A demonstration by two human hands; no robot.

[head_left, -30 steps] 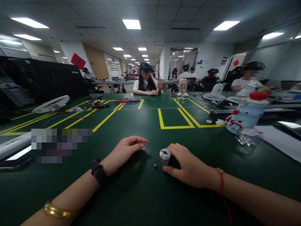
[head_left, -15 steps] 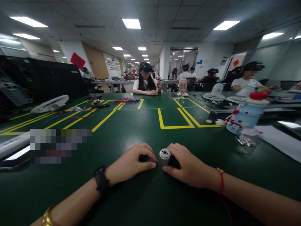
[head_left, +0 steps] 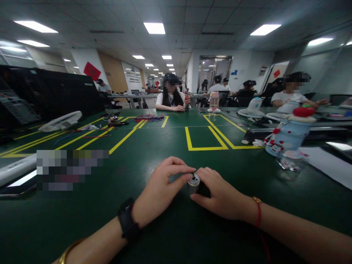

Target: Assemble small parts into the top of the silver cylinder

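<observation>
A small silver cylinder (head_left: 194, 185), which looks like a small motor, stands upright on the green table (head_left: 132, 161) with dark holes in its top face. My right hand (head_left: 216, 192) is curled around its right side, thumb at the front, and steadies it. Over the cylinder's top, my left hand (head_left: 167, 185) has thumb and forefinger brought together in a pinch. Whatever sits between those fingertips is too small and too covered to name. The fingertips partly hide the top face.
To the right stand a blue bottle (head_left: 290, 134) with a red lid and a small clear packet (head_left: 293, 161). A white fan (head_left: 60, 121) lies at the left near loose wires (head_left: 150, 118). A person (head_left: 171, 93) sits across the table; others sit farther back.
My left hand has moved right and up from beside the cylinder to its top, and the fingertips have come together there. My right hand has stayed around the cylinder.
</observation>
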